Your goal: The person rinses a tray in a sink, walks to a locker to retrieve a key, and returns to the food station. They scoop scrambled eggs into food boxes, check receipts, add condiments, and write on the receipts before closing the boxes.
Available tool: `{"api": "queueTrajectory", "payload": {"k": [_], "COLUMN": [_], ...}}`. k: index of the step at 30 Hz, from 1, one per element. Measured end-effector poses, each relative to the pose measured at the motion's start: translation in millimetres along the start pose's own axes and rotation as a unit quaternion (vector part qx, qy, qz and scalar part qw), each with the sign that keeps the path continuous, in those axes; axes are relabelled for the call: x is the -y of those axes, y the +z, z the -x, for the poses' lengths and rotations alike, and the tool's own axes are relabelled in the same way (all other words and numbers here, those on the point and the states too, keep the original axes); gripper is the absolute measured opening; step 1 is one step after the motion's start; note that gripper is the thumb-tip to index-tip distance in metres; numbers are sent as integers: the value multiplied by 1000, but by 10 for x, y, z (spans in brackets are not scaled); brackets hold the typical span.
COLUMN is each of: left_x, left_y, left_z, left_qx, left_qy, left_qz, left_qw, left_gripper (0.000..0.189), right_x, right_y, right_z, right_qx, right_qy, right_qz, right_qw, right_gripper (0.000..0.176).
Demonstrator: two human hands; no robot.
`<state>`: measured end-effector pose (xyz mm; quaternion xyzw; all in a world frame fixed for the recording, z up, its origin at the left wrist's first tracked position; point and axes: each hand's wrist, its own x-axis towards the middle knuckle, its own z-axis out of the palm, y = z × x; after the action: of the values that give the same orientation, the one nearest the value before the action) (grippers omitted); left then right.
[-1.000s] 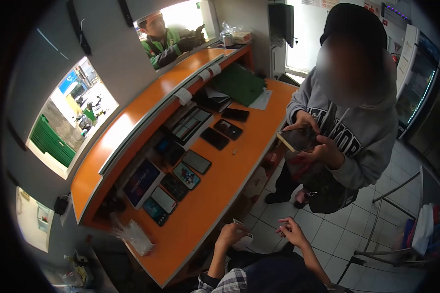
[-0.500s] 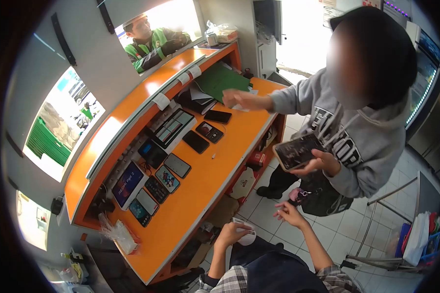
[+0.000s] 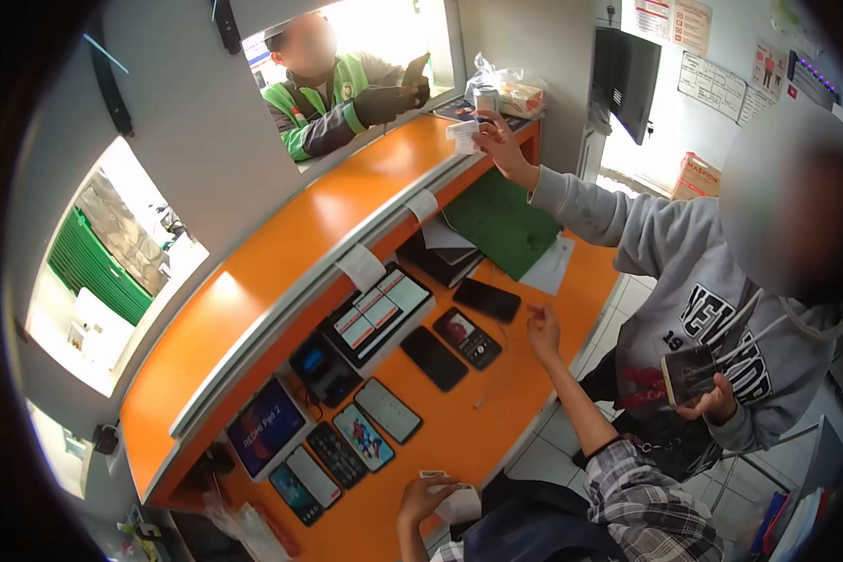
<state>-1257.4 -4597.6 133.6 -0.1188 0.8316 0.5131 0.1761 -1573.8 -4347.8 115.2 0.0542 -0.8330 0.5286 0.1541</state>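
Observation:
My left hand (image 3: 428, 498) is closed on a small white paper slip (image 3: 459, 504) at the front edge of the orange counter (image 3: 506, 421). Over the counter's right part, my right hand (image 3: 543, 331) reaches out beside a dark phone (image 3: 488, 300); its fingers look partly curled, and whether anything is between them is unclear. Left of it lie a phone with a lit screen (image 3: 467, 338) and another dark phone (image 3: 434, 358). Several more phones, one with a colourful picture (image 3: 363, 436), lie in a row in front of two tablets.
A co-worker in a grey hoodie (image 3: 693, 244) stands at right, holding a phone (image 3: 689, 375) and a paper slip (image 3: 463, 138). Someone in a green jacket (image 3: 337, 103) is at the window. A green folder (image 3: 506, 220) lies at the counter's back right.
The view has shifted closer to the counter. My right hand has moved from above the floor to over the counter. The co-worker's raised hand now holds a paper slip near the upper ledge.

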Motion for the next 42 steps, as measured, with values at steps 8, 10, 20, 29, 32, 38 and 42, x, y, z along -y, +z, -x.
{"api": "queueTrajectory", "payload": {"k": [8, 10, 20, 29, 32, 38, 42], "left_x": [-141, -125, -364, -509, -526, -558, -516], "left_y": [-330, -323, -417, -495, -476, -397, -339], "left_z": [-72, -104, -479, -614, -585, -470, -357], "left_qx": [16, -9, -63, -89, -97, -108, -104], "left_qy": [-194, -223, -291, -306, -308, -309, -306], "left_qz": [99, 112, 131, 130, 130, 129, 114], "left_qw": [976, 968, 946, 939, 937, 936, 940], "left_gripper": [22, 22, 22, 22, 22, 21, 21], "right_x": [-127, -222, -71, -933, -970, -980, -1539], "right_y": [685, 738, 553, 241, 115, -10, 106], "right_z": [-1615, -1771, -2248, -2820, -2825, -2925, -2979], "right_qx": [71, 124, 101, -9, 26, 32, -180], "right_qy": [-47, -37, 86, 211, 168, 86, -98], "right_qz": [257, 287, 162, 296, 319, 341, 331], "right_qw": [963, 949, 978, 932, 932, 936, 921], "right_gripper": [64, 67, 65, 100, 105, 88, 60]}}
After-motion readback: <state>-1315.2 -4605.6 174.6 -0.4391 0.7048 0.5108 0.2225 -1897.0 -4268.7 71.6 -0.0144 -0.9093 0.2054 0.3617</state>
